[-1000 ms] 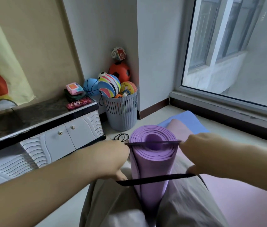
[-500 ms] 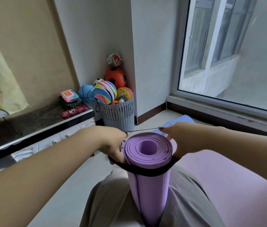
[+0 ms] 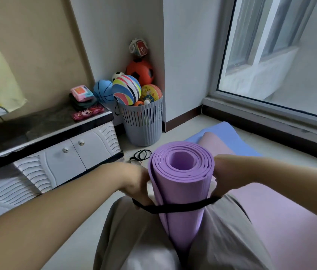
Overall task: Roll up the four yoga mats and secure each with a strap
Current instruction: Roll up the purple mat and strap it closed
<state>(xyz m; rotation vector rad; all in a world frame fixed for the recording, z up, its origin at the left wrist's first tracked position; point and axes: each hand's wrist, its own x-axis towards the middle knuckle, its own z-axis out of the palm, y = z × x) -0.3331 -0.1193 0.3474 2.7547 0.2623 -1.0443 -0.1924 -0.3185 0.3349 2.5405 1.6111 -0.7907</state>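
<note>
A rolled purple yoga mat (image 3: 181, 184) stands upright between my knees, its spiral end facing me. A black strap (image 3: 175, 208) loops across its front, a little below the top. My left hand (image 3: 136, 184) grips the strap's left end beside the roll. On the right, my right hand (image 3: 225, 176) holds the other end against the roll. A pink mat (image 3: 282, 221) lies flat on the floor to the right, over a blue mat (image 3: 229, 133). More black straps (image 3: 141, 154) lie on the floor behind the roll.
A grey slatted basket (image 3: 144, 125) full of balls stands in the corner. A low white cabinet (image 3: 66, 152) with a dark top runs along the left wall. A large window (image 3: 282, 55) with a dark sill closes off the right side.
The strap has slid down from the roll's top rim to lower on its body. Both hands dropped with it, and the roll's open end now shows fully.
</note>
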